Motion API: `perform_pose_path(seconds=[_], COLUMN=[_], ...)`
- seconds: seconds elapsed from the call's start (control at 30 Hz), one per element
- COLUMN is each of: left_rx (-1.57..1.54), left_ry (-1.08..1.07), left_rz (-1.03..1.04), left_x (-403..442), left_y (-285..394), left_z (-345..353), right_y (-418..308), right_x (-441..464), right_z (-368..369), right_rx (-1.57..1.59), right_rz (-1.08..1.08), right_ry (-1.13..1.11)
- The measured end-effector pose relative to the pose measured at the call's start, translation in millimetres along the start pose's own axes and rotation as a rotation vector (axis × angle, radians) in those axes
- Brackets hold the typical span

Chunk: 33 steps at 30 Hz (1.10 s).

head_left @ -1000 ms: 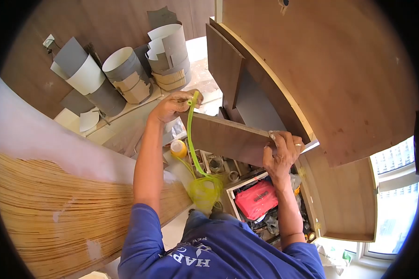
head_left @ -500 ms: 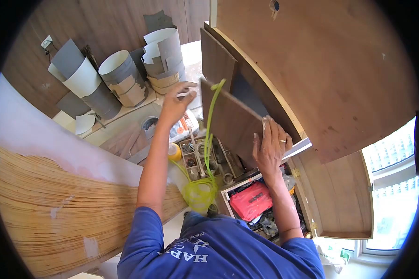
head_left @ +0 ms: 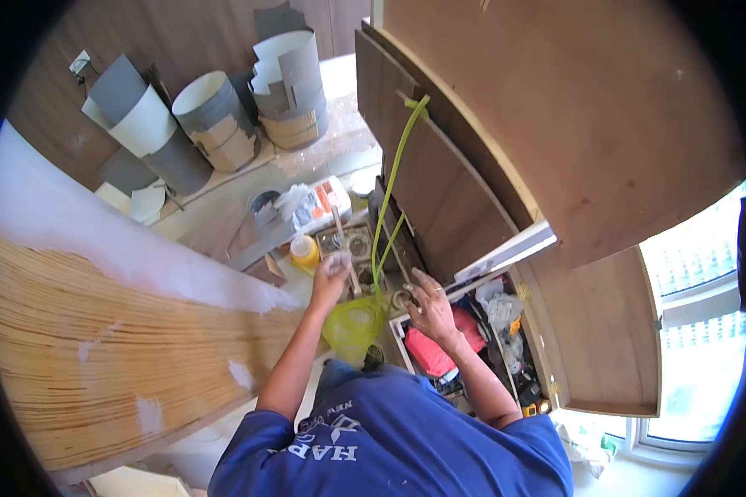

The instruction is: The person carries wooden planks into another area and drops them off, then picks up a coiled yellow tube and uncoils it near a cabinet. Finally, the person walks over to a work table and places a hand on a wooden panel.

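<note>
My left hand [head_left: 333,272] is over a compartmented tool tray [head_left: 358,242], right at a long thin wooden stick [head_left: 338,222] lying across it. Its fingers are smeared, so I cannot make out whether they grip the stick. My right hand [head_left: 429,308] has its fingers apart and holds nothing, above a box with a red case [head_left: 429,354] inside. A dark brown wooden panel [head_left: 448,199] leans upright against the cabinet. A yellow-green cord [head_left: 394,178] runs from near the panel's top down to a yellow-green, see-through bundle [head_left: 350,327] by my body.
A yellow-lidded container [head_left: 303,250] and a white tub [head_left: 327,203] stand beyond the tray. Several rolled grey sheets [head_left: 211,116] stand at the back left. A curved wood-strip surface [head_left: 141,356] fills the left. A large board [head_left: 572,124] overhangs the right, above an open cabinet door [head_left: 593,331].
My right hand has let go of the brown panel and come down over the box. The panel now rests against the cabinet. My left hand has lowered from the panel's side to the tray.
</note>
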State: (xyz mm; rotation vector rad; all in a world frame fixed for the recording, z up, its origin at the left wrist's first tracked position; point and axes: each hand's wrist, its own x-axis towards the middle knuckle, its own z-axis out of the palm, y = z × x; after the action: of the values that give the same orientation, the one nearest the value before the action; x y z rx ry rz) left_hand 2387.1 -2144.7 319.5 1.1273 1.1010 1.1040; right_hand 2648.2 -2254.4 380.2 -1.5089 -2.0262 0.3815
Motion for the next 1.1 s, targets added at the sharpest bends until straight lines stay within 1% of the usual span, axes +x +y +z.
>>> perform_pose_path(seconds=[0.03,0.07,0.13,0.17,0.2,0.27,0.37,0.4,0.43,0.47,0.5,0.53,0.57,0.6,0.67,0.77,0.8,0.87,0.97,1.03,1.1], left_rx=[0.075,0.148,0.313,0.394,0.455,0.578,0.621,0.621,0.621,0.623,0.618,0.614,0.558,0.492,0.307,0.328,0.305,0.261,0.237,0.229,0.249], left_ry=[-0.024,-0.05,-0.111,-0.147,-0.136,-0.119,-0.03,-0.01,-0.005,-0.012,0.023,0.062,0.1,0.162,0.264,0.249,0.27,0.307,0.303,0.322,0.317], left_rz=[-0.054,-0.119,-0.246,-0.31,-0.317,-0.318,-0.473,-0.492,-0.515,-0.547,-0.598,-0.644,-0.652,-0.804,-0.921,-0.959,-0.929,-0.878,-0.826,-0.84,-0.875], left_x=[-27.9,-61.2,-123.6,-156.4,-184.9,-237.2,-302.9,-319.7,-338.2,-361.6,-381.5,-400.3,-416.5,-429.0,-454.3,-487.8,-498.3,-527.6,-575.9,-607.2,-639.7], left_y=[-30.7,-56.1,-92.8,-105.8,-115.9,-129.1,-137.5,-142.2,-151.9,-161.3,-178.2,-189.6,-190.9,-189.5,-189.8,-181.7,-180.9,-184.3,-191.8,-188.5,-184.5], left_z=[-8.2,-17.7,-44.3,-60.0,-75.1,-104.0,-135.1,-145.8,-157.3,-169.5,-182.7,-194.1,-199.0,-201.1,-208.1,-217.6,-220.3,-229.6,-241.4,-240.0,-239.8], right_y=[14.6,29.9,54.3,64.5,77.1,95.1,125.5,148.3,140.4,131.4,131.9,122.7,111.5,106.5,110.2,101.7,95.7,42.7,-29.7,-70.3,-99.0], right_x=[-20.5,-47.3,-104.9,-135.5,-161.4,-228.0,-323.4,-364.3,-360.9,-364.6,-376.0,-371.5,-378.4,-379.4,-394.9,-423.6,-436.2,-417.6,-396.9,-389.8,-399.7], right_z=[19.6,42.5,79.1,95.1,108.9,132.9,157.0,177.3,167.8,162.3,166.1,164.5,164.8,166.5,200.3,231.5,231.7,187.7,154.3,143.4,142.5], right_rx=[0.021,-0.025,0.015,0.007,-0.008,-0.015,-0.034,-0.055,-0.147,-0.178,-0.121,-0.123,-0.038,0.036,0.327,0.61,0.703,0.871,1.071,1.147,1.153], right_rz=[0.035,0.112,0.21,0.315,0.412,0.574,0.638,0.632,0.65,0.698,0.764,0.736,0.779,0.803,0.901,0.713,0.764,0.889,1.222,1.376,1.461], right_ry=[-0.136,-0.283,-0.516,-0.711,-0.899,-1.043,-1.211,-1.236,-1.323,-1.329,-1.286,-1.316,-1.21,-1.093,-1.063,-1.021,-0.972,-0.899,-0.876,-0.855,-0.86])
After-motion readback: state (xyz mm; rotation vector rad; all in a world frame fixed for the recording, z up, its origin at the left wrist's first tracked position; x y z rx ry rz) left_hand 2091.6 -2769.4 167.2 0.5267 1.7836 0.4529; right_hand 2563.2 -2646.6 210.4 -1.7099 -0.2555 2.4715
